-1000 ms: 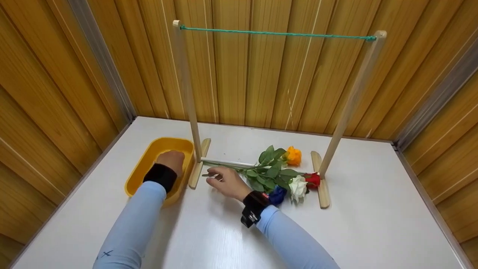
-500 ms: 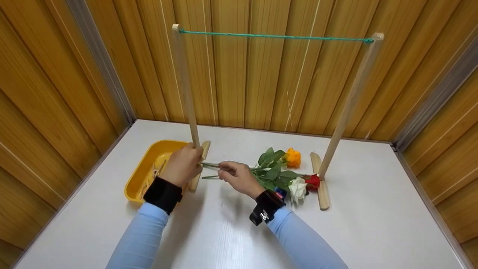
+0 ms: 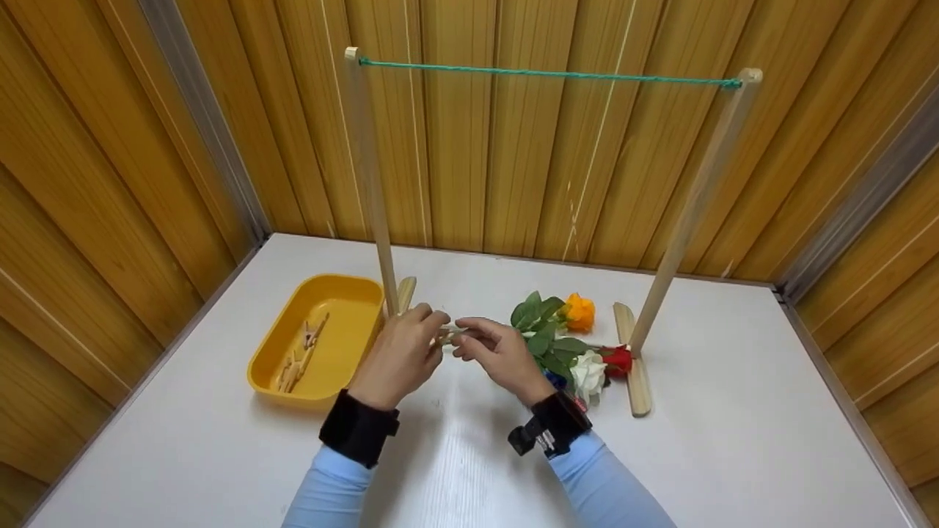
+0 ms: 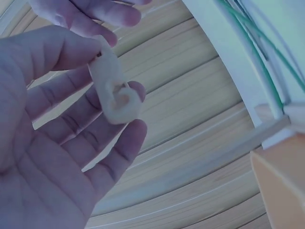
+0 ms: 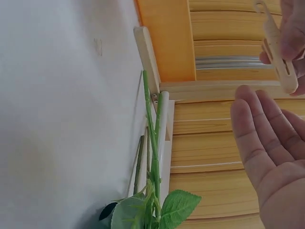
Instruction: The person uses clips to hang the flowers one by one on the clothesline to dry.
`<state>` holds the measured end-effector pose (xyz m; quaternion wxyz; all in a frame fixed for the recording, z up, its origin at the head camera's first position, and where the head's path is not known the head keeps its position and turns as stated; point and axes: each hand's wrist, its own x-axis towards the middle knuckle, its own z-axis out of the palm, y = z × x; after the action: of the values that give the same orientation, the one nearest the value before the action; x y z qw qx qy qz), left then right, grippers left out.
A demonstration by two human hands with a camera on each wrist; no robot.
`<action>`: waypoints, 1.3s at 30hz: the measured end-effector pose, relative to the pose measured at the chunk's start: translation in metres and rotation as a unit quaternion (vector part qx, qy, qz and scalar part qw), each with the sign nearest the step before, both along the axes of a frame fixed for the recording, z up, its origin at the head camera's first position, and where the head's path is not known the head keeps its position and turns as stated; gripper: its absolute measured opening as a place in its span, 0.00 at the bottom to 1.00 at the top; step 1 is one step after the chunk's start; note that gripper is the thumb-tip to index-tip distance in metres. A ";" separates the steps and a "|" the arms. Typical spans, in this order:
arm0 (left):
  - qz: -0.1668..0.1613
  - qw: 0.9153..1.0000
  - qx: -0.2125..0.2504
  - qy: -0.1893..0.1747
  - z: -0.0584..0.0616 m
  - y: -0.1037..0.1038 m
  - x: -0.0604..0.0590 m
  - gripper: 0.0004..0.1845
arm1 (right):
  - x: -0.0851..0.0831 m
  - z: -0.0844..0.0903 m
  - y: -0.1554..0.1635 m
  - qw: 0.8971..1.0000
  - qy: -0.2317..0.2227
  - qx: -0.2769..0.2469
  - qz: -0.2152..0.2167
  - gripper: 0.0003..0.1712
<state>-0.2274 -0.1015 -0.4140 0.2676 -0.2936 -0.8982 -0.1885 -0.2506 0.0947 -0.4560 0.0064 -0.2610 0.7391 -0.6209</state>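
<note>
My left hand (image 3: 400, 356) pinches a pale clothespin (image 4: 114, 86) with a curled hook at one end, between thumb and fingers. In the right wrist view the clothespin (image 5: 274, 45) stands just above the fingertips of my right hand (image 5: 276, 157). That hand has its fingers extended and nothing in its palm. Beneath and right of the hands lie artificial roses: orange (image 3: 579, 313), white (image 3: 588, 375), red (image 3: 618, 361) and blue (image 3: 555, 379), the blue one mostly hidden. Their green stems (image 5: 155, 138) run toward the stand's left foot.
A yellow tray (image 3: 264, 352) on the left holds several wooden clothespins (image 3: 297, 367). Two wooden posts, left (image 3: 372, 176) and right (image 3: 693, 213), carry a green cord (image 3: 550, 73) between their tops. Wood-patterned panels (image 3: 513, 169) enclose the white table (image 3: 733, 440).
My left hand has come out of the tray and moved right with a clothespin, in front of the left post. My right hand has shifted slightly right, away from the stem ends.
</note>
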 end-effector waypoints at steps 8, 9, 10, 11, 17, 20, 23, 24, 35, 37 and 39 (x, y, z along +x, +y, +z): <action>-0.023 0.999 0.045 -0.006 -0.017 0.015 0.012 0.16 | 0.009 -0.012 0.012 0.999 -0.007 -0.046 0.011 0.19; -0.027 0.998 0.051 -0.006 -0.018 0.016 0.013 0.15 | 0.010 -0.014 0.013 0.999 -0.007 -0.050 0.012 0.19; -0.031 0.998 0.056 -0.006 -0.020 0.017 0.014 0.15 | 0.011 -0.017 0.014 0.998 -0.008 -0.055 0.012 0.19; -0.036 0.997 0.061 -0.007 -0.021 0.018 0.014 0.15 | 0.012 -0.018 0.015 0.998 -0.010 -0.060 0.010 0.18; -0.058 0.995 0.084 -0.022 -0.027 0.023 0.015 0.15 | 0.018 -0.026 0.020 0.996 -0.027 -0.080 -0.008 0.16; -0.065 0.993 0.091 -0.036 -0.029 0.024 0.016 0.16 | 0.021 -0.029 0.021 0.995 -0.039 -0.089 -0.013 0.15; -0.068 0.992 0.095 -0.047 -0.028 0.024 0.016 0.16 | 0.022 -0.030 0.022 0.994 -0.044 -0.096 -0.021 0.15; -0.068 0.992 0.094 -0.050 -0.028 0.024 0.015 0.16 | 0.022 -0.029 0.022 0.994 -0.045 -0.098 -0.025 0.14; -0.051 0.992 0.081 -0.081 -0.028 0.017 0.015 0.23 | 0.023 -0.025 0.024 0.988 -0.076 -0.118 -0.058 0.13; -0.052 0.991 0.086 -0.085 -0.028 0.016 0.015 0.22 | 0.024 -0.025 0.024 0.988 -0.080 -0.120 -0.060 0.13; -0.053 0.991 0.092 -0.085 -0.028 0.016 0.015 0.21 | 0.024 -0.025 0.023 0.987 -0.085 -0.119 -0.061 0.13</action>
<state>-0.2123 -0.0858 -0.4421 0.2056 -0.2979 -0.8796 -0.3086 -0.2267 0.1180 -0.4810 -0.0003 -0.1604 0.6711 -0.7238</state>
